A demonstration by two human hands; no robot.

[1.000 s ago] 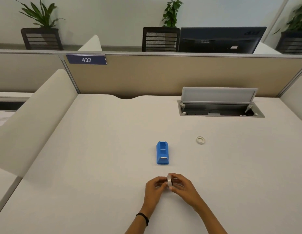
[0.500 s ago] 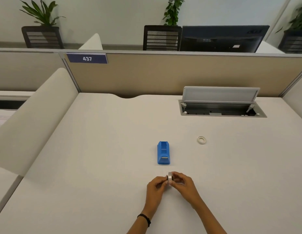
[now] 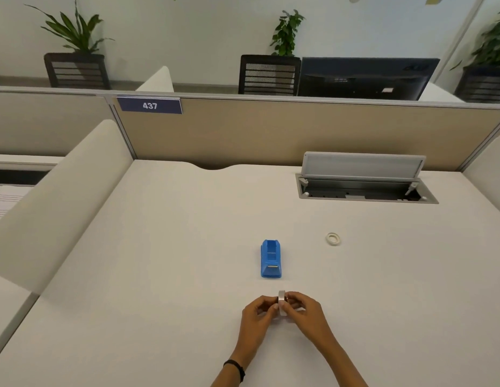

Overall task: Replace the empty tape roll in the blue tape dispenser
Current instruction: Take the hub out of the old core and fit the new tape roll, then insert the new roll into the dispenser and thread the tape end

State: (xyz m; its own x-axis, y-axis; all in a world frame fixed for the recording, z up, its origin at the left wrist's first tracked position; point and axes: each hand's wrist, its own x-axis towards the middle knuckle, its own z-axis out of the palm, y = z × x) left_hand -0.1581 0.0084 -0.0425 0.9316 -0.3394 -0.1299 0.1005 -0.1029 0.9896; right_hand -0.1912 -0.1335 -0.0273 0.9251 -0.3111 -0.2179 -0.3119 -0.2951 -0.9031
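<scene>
Smooth, matte off-white desk (image 3: 165, 275) fills the head view, backed by a tan fabric partition (image 3: 271, 132) and a grey metal cable hatch (image 3: 363, 177) with its lid up. Centred on it sits the blue dispenser (image 3: 270, 258), a wedge-shaped plastic block with an empty slot. Right of it, well apart, lies a thin white ring (image 3: 333, 238). Nearer the person, the left hand (image 3: 257, 319) and right hand (image 3: 306, 314) pinch a glossy tape roll (image 3: 282, 303) on edge between curled fingertips.
</scene>
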